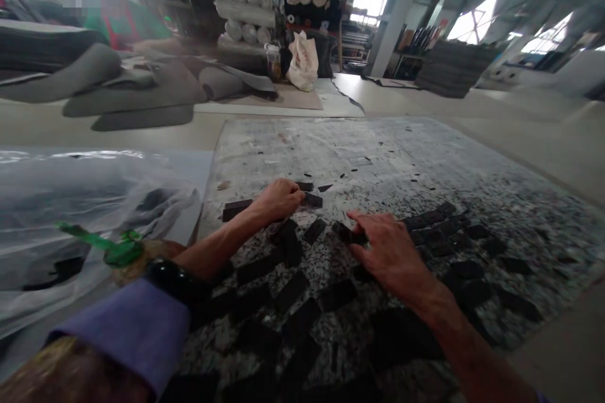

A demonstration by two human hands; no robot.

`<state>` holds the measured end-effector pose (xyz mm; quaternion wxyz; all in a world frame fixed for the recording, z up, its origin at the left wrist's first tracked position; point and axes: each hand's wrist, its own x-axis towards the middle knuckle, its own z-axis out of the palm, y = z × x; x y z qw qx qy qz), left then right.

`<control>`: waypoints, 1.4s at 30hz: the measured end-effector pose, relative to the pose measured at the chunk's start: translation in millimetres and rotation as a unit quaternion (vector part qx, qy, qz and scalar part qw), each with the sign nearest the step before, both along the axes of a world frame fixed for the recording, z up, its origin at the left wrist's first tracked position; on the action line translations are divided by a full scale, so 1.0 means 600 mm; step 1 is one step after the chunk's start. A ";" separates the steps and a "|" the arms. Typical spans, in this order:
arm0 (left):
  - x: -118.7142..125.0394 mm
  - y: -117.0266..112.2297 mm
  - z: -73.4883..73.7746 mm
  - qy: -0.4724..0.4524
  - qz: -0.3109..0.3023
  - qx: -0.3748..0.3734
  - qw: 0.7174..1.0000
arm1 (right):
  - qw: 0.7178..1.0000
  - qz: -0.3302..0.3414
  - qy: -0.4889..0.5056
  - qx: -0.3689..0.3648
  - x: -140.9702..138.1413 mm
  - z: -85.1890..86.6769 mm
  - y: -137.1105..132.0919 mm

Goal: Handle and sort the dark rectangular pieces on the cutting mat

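My left hand (280,199) reaches to the middle of the speckled board (293,145), fingers closed on the end of a small black rectangular piece (313,201). Another dark piece (305,186) lies just beyond its fingertips. To the right, my right hand (385,245) has thumb and fingers around a stack-like black block (347,233), its far side partly covered by the fingers. Loose black rectangular pieces (292,289) lie scattered below and between both hands. Rows of similar pieces (437,242) sit right of my right hand. Their material is hard to make out.
Clear plastic sheeting (94,201) covers the left side, beside a green-topped object (123,252) near my left forearm. Grey fabric sheets (142,91) and a white bag (303,62) stand on the far table. A person in green (127,22) is at the back left.
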<state>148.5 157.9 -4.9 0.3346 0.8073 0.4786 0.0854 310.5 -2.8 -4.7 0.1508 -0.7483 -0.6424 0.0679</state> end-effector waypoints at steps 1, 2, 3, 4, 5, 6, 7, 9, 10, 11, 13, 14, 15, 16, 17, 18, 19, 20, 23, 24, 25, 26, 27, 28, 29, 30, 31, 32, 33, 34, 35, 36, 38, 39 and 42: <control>0.000 -0.001 0.001 0.012 -0.008 0.016 1.000 | 1.000 0.013 -0.003 -0.008 0.000 0.001 -0.003; -0.001 -0.002 0.002 0.023 -0.015 0.031 0.999 | 1.000 0.025 -0.006 -0.015 0.000 0.002 -0.004; -0.002 -0.005 0.004 0.033 -0.020 0.046 0.998 | 0.999 0.034 -0.009 -0.018 0.000 0.003 -0.006; -0.003 -0.007 0.006 0.040 -0.023 0.059 0.997 | 0.999 0.040 -0.012 -0.018 0.000 0.003 -0.007; -0.005 -0.009 0.008 0.045 -0.026 0.071 0.996 | 0.999 0.043 -0.013 -0.015 -0.001 0.004 -0.007; -0.006 -0.012 0.010 0.048 -0.027 0.081 0.995 | 0.999 0.041 -0.011 -0.008 -0.001 0.004 -0.007; -0.007 -0.014 0.011 0.048 -0.029 0.090 0.994 | 0.999 0.038 -0.006 -0.001 -0.001 0.005 -0.007; -0.009 -0.017 0.011 0.041 -0.032 0.102 0.993 | 1.000 0.026 0.003 0.016 -0.001 0.006 -0.006; -0.010 -0.017 0.010 0.036 -0.034 0.106 0.993 | 1.000 0.018 0.003 0.023 -0.001 0.008 -0.006; -0.010 -0.017 0.009 0.031 -0.035 0.109 0.993 | 1.000 0.008 0.000 0.029 -0.001 0.009 -0.005; -0.011 -0.015 0.007 0.023 -0.036 0.113 0.993 | 0.999 -0.005 -0.009 0.038 -0.002 0.012 -0.005; -0.012 -0.014 0.006 0.020 -0.036 0.115 0.993 | 0.999 -0.011 -0.014 0.041 -0.002 0.013 -0.004; -0.013 -0.013 0.006 0.019 -0.036 0.116 0.992 | 0.999 -0.015 -0.016 0.043 -0.002 0.014 -0.004; -0.013 -0.012 0.005 0.018 -0.037 0.116 0.992 | 0.999 -0.017 -0.015 0.043 -0.001 0.014 -0.003; -0.014 -0.011 0.005 0.018 -0.039 0.116 0.992 | 0.999 -0.017 -0.011 0.043 0.000 0.012 -0.002; -0.014 -0.010 0.006 0.020 -0.040 0.117 0.992 | 0.999 -0.015 -0.006 0.044 0.001 0.011 -0.002; -0.015 -0.010 0.006 0.021 -0.042 0.117 0.992 | 0.999 -0.011 0.001 0.044 0.003 0.008 -0.001; -0.015 -0.011 0.007 0.023 -0.044 0.117 0.992 | 0.999 -0.004 0.008 0.044 0.005 0.006 0.000; -0.017 -0.013 0.010 0.028 -0.049 0.117 0.992 | 0.999 0.009 0.017 0.046 0.009 0.000 0.002; -0.017 -0.014 0.010 0.029 -0.050 0.117 0.991 | 0.999 0.010 0.019 0.048 0.010 -0.001 0.002; -0.017 -0.014 0.011 0.031 -0.051 0.118 0.991 | 0.998 0.012 0.021 0.051 0.010 -0.002 0.002; -0.018 -0.015 0.011 0.034 -0.052 0.120 0.991 | 0.998 0.013 0.024 0.055 0.010 -0.001 0.002; -0.018 -0.016 0.011 0.037 -0.053 0.123 0.990 | 0.998 0.014 0.027 0.060 0.010 0.000 0.002; -0.018 -0.016 0.011 0.040 -0.054 0.126 0.990 | 0.997 0.014 0.031 0.064 0.010 0.001 0.001; -0.018 -0.017 0.011 0.044 -0.055 0.130 0.989 | 0.997 0.012 0.034 0.067 0.010 0.003 0.001; -0.018 -0.017 0.011 0.048 -0.055 0.133 0.988 | 0.997 0.007 0.036 0.070 0.010 0.005 0.001; -0.018 -0.018 0.012 0.052 -0.056 0.136 0.988 | 0.997 0.002 0.037 0.071 0.010 0.007 0.000; -0.018 -0.019 0.012 0.055 -0.055 0.138 0.987 | 0.997 -0.001 0.038 0.073 0.010 0.008 0.000; -0.018 -0.020 0.013 0.058 -0.055 0.139 0.987 | 0.996 -0.003 0.038 0.075 0.011 0.010 0.000; -0.018 -0.021 0.014 0.060 -0.054 0.139 0.987 | 0.996 -0.003 0.038 0.077 0.011 0.011 0.000; -0.018 -0.021 0.015 0.062 -0.054 0.137 0.987 | 0.996 -0.003 0.037 0.080 0.012 0.011 0.000; -0.019 -0.022 0.016 0.064 -0.054 0.135 0.987 | 0.996 -0.003 0.037 0.081 0.012 0.012 0.000; -0.022 -0.023 0.019 0.065 -0.055 0.130 0.988 | 0.996 -0.003 0.042 0.082 0.010 0.014 -0.001; -0.024 -0.023 0.020 0.065 -0.055 0.127 0.988 | 0.996 -0.002 0.045 0.081 0.009 0.015 -0.002; -0.028 -0.022 0.025 0.061 -0.058 0.116 0.990 | 0.995 -0.005 0.064 0.082 0.005 0.018 -0.005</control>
